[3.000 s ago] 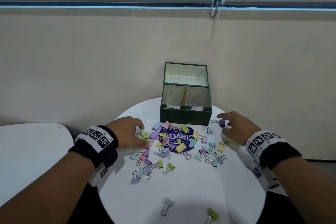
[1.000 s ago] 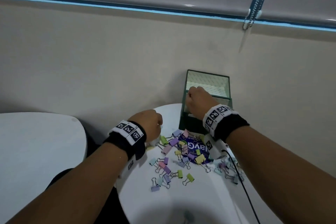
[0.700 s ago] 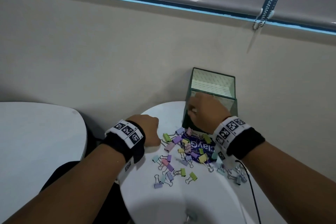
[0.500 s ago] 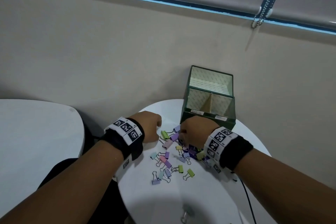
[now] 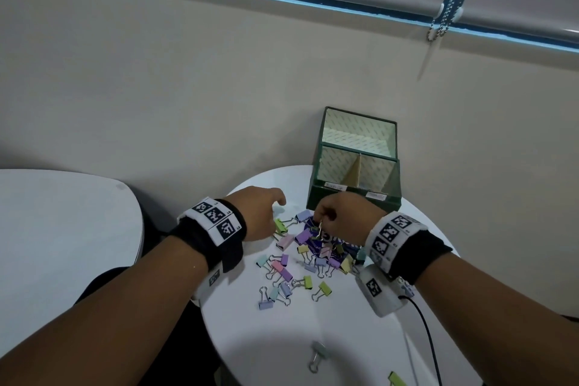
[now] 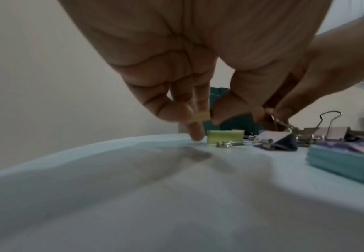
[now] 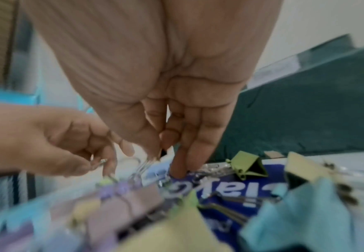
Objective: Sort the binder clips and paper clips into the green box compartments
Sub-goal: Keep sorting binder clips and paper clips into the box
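The green box (image 5: 354, 202) stands open at the table's far edge, with two front compartments and one behind. Pastel binder clips (image 5: 308, 255) lie heaped in front of it, partly on a blue packet (image 7: 232, 189). My left hand (image 5: 264, 213) hovers at the heap's left edge and pinches a small yellow clip (image 6: 200, 117) between thumb and finger, just above a yellow-green binder clip (image 6: 224, 138). My right hand (image 5: 327, 216) is over the heap's far side and pinches the wire handle (image 5: 320, 226) of a binder clip. One fingertip (image 7: 177, 170) presses the packet.
The clips lie on a small round white table (image 5: 282, 338) against a beige wall. Two stray clips (image 5: 318, 354) lie near its front edge. A second white table (image 5: 62, 229) is at the left. A black cable (image 5: 429, 332) runs from my right wrist.
My right hand came back from the green box down to the heap and took hold of a clip's wire handle. The left hand stayed at the heap's left edge.
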{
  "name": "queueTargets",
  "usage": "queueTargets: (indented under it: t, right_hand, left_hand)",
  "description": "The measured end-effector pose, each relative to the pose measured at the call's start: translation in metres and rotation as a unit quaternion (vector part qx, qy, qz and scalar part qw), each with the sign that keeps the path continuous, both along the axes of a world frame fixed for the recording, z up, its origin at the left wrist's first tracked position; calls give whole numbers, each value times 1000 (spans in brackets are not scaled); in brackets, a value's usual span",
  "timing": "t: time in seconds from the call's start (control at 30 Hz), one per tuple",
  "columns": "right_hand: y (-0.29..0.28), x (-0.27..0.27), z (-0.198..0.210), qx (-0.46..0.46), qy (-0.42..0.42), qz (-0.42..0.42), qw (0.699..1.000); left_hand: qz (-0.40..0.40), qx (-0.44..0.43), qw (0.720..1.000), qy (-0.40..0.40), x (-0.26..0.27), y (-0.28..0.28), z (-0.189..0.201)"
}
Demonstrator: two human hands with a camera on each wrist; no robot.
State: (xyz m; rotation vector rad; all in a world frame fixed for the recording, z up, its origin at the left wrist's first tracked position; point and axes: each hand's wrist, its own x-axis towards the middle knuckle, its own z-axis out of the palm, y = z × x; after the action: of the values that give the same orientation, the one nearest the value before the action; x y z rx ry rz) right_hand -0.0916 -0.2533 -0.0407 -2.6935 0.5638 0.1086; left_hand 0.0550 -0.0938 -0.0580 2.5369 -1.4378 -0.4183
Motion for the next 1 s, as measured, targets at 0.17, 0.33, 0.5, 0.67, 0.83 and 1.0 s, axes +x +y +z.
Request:
queueTargets:
  t: [0.17,0.33,0.5,0.67,0.83,1.0]
  right_hand:
    - [-2,-13,7,198,-149,-109,963]
    - [14,-21,1,51,-8,32,998]
    - [24,-27,-12,-74,109,119,984]
    - [22,-25,-11,-69,95,138,983]
    - [13,-24,8,40,100,101,989]
    - [-17,-15,42,56,-19,-13,998]
  left_hand:
    - [-16,-33,998,47,-6,2,7]
    - [-82,9,993,84,-20,13,15]
    - [-102,60,989,85,-28,15,13]
    - [-135,64,986,76,-27,11,7]
    - [-132,33,986,95,-22,10,3]
    - [-126,-24,990,62,-16,6,2]
